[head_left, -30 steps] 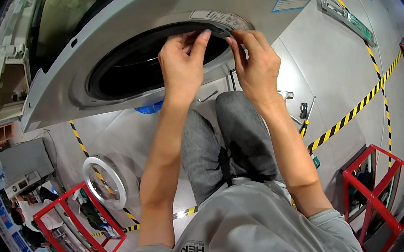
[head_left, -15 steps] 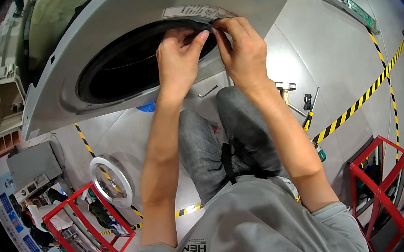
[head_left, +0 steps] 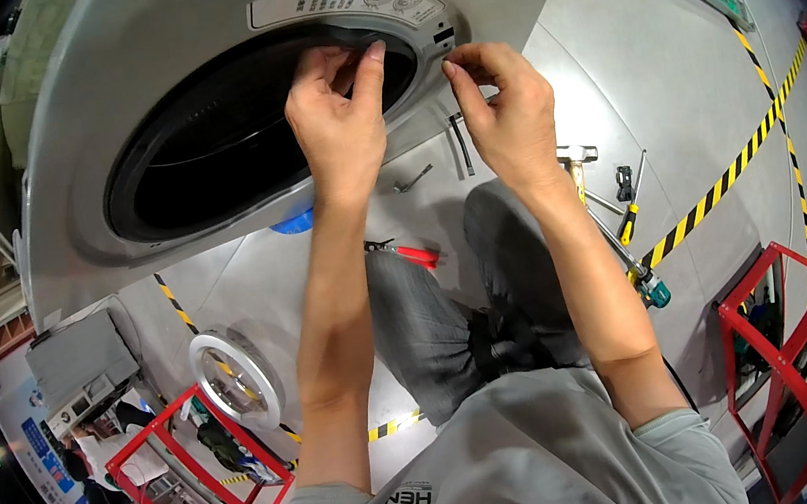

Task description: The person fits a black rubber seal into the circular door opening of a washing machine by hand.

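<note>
A grey washing machine front [head_left: 133, 104] fills the upper left, its round door opening [head_left: 210, 155] ringed by a dark rubber gasket [head_left: 352, 35]. My left hand [head_left: 337, 124] grips the gasket's lip at the opening's upper right, thumb and fingers curled over it. Just right of the rim, my right hand [head_left: 508, 118] has its thumb and forefinger pinched together on a thin wire band that I can barely make out. My knees in grey trousers [head_left: 433, 329] are below the hands.
On the grey floor lie red-handled pliers [head_left: 411, 253], a hammer [head_left: 574, 163], screwdrivers [head_left: 630, 192], a black strip [head_left: 463, 144] and a small metal piece [head_left: 412, 180]. A round door ring [head_left: 233, 379] lies at lower left by a red frame [head_left: 190, 480]. Another red frame [head_left: 788, 346] stands right.
Both hands were together on the gasket's top edge. My right hand has since drawn away to the right of the rim, while the left stays on the gasket.
</note>
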`<action>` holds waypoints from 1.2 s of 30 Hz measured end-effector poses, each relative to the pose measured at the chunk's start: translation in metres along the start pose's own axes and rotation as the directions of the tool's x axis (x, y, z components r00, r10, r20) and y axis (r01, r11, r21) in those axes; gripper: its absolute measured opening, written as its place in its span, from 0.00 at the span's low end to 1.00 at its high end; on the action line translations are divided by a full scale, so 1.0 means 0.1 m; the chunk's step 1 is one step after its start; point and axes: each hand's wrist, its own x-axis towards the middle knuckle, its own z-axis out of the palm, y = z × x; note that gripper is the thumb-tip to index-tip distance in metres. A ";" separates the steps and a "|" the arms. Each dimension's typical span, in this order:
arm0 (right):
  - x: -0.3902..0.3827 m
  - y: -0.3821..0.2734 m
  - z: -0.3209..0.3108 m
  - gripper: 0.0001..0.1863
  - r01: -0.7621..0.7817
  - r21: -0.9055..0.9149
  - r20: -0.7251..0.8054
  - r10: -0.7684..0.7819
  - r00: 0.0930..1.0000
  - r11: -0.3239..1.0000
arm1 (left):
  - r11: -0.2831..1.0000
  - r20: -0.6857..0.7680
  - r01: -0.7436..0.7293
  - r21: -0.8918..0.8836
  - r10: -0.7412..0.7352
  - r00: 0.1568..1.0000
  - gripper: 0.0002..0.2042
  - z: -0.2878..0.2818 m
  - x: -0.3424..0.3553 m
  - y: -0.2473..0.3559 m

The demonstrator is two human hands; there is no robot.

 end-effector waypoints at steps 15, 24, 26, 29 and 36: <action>0.30 0.24 -0.12 0.04 0.375 -0.078 0.124 -0.364 0.923 0.924 | 0.949 -0.022 -0.282 0.143 0.288 0.957 0.11 0.06 0.07 -0.29; 0.23 0.10 -0.10 0.06 0.257 -0.067 0.147 -0.245 0.958 0.964 | 0.985 0.389 -0.174 0.011 0.156 0.908 0.08 -0.33 0.30 -0.06; 0.14 0.01 -0.08 0.08 0.343 0.044 0.138 -0.346 0.928 0.938 | 0.988 0.416 -0.151 -0.014 0.143 0.898 0.07 -0.35 0.31 -0.02; 0.13 0.03 0.03 0.10 0.401 -0.026 0.082 -0.398 0.914 0.916 | 0.990 0.389 -0.137 0.042 0.110 0.915 0.08 -0.31 0.30 -0.03; 0.10 0.03 0.25 0.08 0.360 -0.086 -0.027 -0.363 0.931 0.929 | 0.996 0.290 -0.058 -0.074 0.077 0.954 0.10 -0.25 0.08 -0.21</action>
